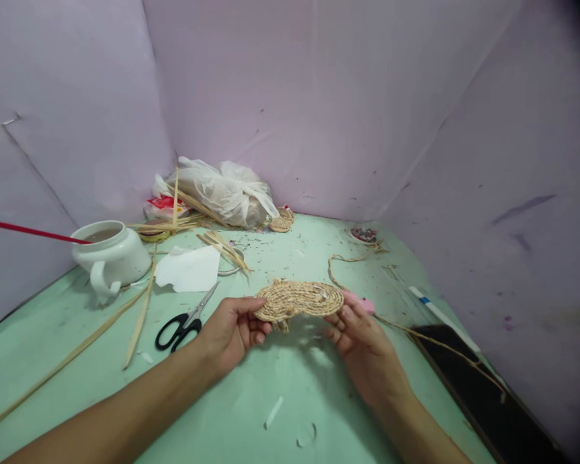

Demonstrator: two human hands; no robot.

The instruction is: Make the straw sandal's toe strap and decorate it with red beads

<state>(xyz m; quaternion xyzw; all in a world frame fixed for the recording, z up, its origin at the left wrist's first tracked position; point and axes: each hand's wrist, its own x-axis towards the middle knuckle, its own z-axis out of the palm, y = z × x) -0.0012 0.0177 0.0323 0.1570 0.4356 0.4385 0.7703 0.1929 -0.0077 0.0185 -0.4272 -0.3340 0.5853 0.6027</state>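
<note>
Coiled straw piece: flat, elongated, concentric rows of twisted strand, slight inward dip along the near edge, loose ends below that edge. Position: held between the two hands over the pale green table. It serves as landmark for all places below.

Left hand: closed on the piece's left end, thumb on top, fingers curled beneath. Right hand: fingers gripping the piece's right end; part of this contact is hidden behind the piece.

Just right of the piece, by the right hand: pink object, partly covered, identity unclear. Beyond the piece, to its right: twisted cord, curving on the table. Farther right: thin strand extending across a dark flat panel; white strip with blue band alongside.

Left of the piece: black-handled scissors, blades parted slightly; then white paper and a white mug containing liquid, red stick across its rim. Long flat straw strip also left.

Beyond the piece: short straw strips, tied plastic bag, small round coiled item, dish of small bits to the right. Nearer than the piece: paper scrap.
</note>
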